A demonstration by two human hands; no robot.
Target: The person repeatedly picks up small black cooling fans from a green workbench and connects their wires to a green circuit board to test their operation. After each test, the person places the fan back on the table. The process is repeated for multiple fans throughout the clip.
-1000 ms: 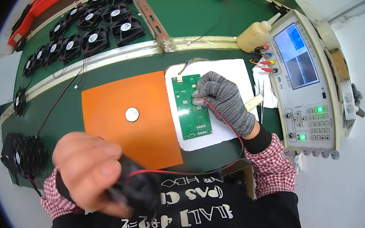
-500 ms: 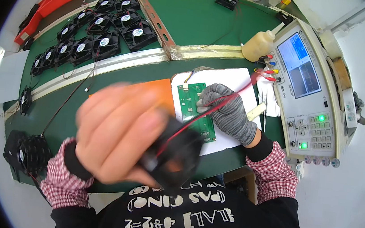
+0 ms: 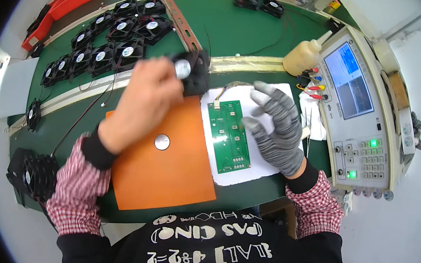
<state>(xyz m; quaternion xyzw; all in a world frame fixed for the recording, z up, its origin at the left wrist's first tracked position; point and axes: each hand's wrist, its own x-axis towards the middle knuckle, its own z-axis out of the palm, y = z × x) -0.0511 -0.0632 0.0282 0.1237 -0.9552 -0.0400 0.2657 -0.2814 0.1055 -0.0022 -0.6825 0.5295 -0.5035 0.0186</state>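
My bare left hand [image 3: 146, 101] is blurred, its fingers closed on the left edge of a black square cooling fan [image 3: 194, 77] with a round pale label. The fan is over the far end of an orange mat [image 3: 163, 183]. A round silvery disc [image 3: 162, 142] lies on that mat. My right hand [image 3: 279, 131], in a grey striped glove, has its fingers apart and holds nothing. It hovers beside a green circuit board [image 3: 228, 138], which lies on a white sheet [image 3: 264, 161]. A short cable plugs into the board's far end.
Rows of black fans [image 3: 101, 57] stand at the far left behind a pale rail. More fans [image 3: 246, 0] sit at the back. A perforated metal bar [image 3: 179, 19] divides the bench. At right are a bottle [image 3: 302, 58], tweezers and a test instrument [image 3: 349, 80] with coloured leads.
My left hand has moved away from my body, uncovering the mat. A fan has left the group's right side; another shows at the back. My right hand has opened and the red wire is gone from it.
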